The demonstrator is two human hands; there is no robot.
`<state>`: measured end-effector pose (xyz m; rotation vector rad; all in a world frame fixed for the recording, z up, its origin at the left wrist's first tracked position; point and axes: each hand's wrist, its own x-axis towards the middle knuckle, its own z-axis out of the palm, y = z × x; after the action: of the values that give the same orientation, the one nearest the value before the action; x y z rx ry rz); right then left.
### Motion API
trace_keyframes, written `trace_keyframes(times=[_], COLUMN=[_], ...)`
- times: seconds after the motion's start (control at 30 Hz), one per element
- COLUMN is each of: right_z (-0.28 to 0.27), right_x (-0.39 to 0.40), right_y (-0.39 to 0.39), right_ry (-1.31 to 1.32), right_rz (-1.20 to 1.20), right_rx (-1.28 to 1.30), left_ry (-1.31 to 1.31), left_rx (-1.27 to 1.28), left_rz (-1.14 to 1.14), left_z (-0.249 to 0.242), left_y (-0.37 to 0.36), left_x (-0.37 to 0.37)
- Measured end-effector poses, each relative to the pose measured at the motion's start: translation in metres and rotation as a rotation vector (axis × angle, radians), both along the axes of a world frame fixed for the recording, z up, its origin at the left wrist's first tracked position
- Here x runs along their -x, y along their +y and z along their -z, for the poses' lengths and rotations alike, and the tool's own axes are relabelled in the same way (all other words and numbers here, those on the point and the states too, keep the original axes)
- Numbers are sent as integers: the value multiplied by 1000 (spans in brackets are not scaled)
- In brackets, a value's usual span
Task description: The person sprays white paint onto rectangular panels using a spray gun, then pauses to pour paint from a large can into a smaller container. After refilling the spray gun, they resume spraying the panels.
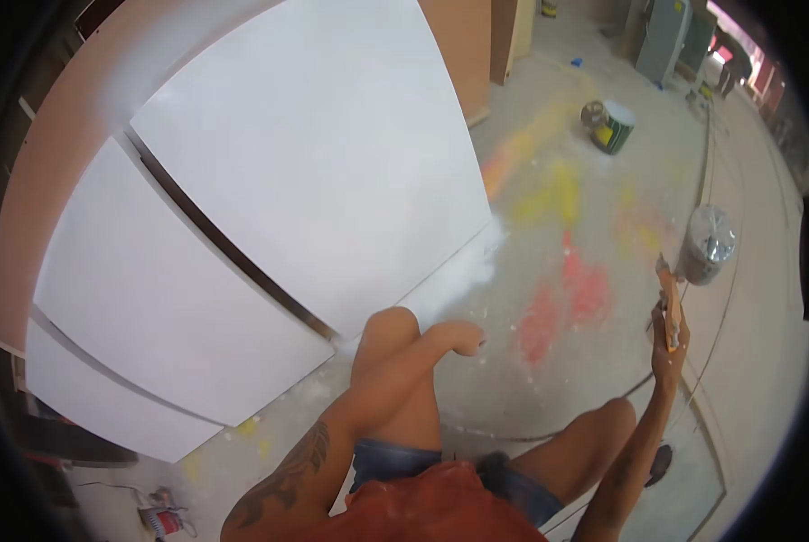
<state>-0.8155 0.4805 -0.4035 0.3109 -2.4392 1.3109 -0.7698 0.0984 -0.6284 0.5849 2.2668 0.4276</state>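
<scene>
My right hand (668, 348) is wrapped round an orange-brown tool with a grey tip (669, 303), which looks like a spray gun and points away from me. Curled into a loose fist, my left hand (466, 338) rests beyond my bent knee, with no object visible in it. Large white panels stand at the left: a big upper one (323, 154), a middle one (169, 280) and a smaller lower one (120, 397). A dark gap separates the upper two.
An open paint can (614, 128) stands on the stained floor (504, 397). Past my right hand is a plastic-covered bucket (709, 244). A hose or cable (722, 316) runs along the right. A person (734, 61) is far off at the upper right.
</scene>
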Motion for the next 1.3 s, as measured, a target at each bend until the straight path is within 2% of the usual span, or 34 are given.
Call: trace_keyframes(times=[0.03, 0.1, 0.13, 0.2, 0.23, 0.33, 0.47, 0.6, 0.67, 0.73, 0.87, 0.93, 1.0, 1.03, 1.1, 1.13, 1.2, 1.27, 1.3], right_z=[-14, -40, -47, -64, -78, -82, -74, -84, -70, -32, 67, 120, 138, 142, 151, 151, 165, 182, 190], right_x=[4, 9, 12, 17, 19, 42, 60, 85, 113, 147, 188, 204, 212, 217, 220, 225, 223, 227, 231], right_y=[0, -6, -8, -24, -37, -37, -37, -57, -54, -39, -24, -10, -3, 1, 10, 10, 18, 29, 33], right_ry=[29, -139, -122, -107, -207, -203, -278, -485, -513, -574, -541, -594, -712, -711, -677, -616, -629, -594, -589], right_rz=[-1, 11, 18, -49, -59, -128, -171, -305, -555, -581, -646, -661, -686, -737, -847, -920, -864, -838, -869], right_rx=[-21, -194, -207, -354, -334, -425, -391, -306, -347, -365, -333, -215, -211, -209, -201, -208, -139, -25, -25], left_ry=[-14, -33, -37, 19, -25, -24, -91, -24, -23, -115, -164, 130, 7, -9, -267, -260, -349, -281, -211], left_rx=[-8, -28, -42, -93, -123, -307, -214, -268, -290, -102, -33, -299, -253, -247, -332, -330, 111, 316, 337], left_rz=[13, 51, 77, 199, 179, 160, 213, 52, -55, -16, -198, -335, -331, -355, -304, -338, 4, 63, 41], left_z=[5, 19, 29, 68, 66, 43, 65, 53, 56, 44, 5, -1, -30, -28, -25, -28, -34, -53, -59], left_y=[-1, 3, 10, 29, 36, 44, 45, 9, -1, -10, -13, -18, -28, -36, -55, -54, -52, -27, -14], left_x=[11, 28, 32, 42, 44, 45, 49, 55, 63, 71, 55, 33, 19, 14, 8, 17, 46, 109, 141])
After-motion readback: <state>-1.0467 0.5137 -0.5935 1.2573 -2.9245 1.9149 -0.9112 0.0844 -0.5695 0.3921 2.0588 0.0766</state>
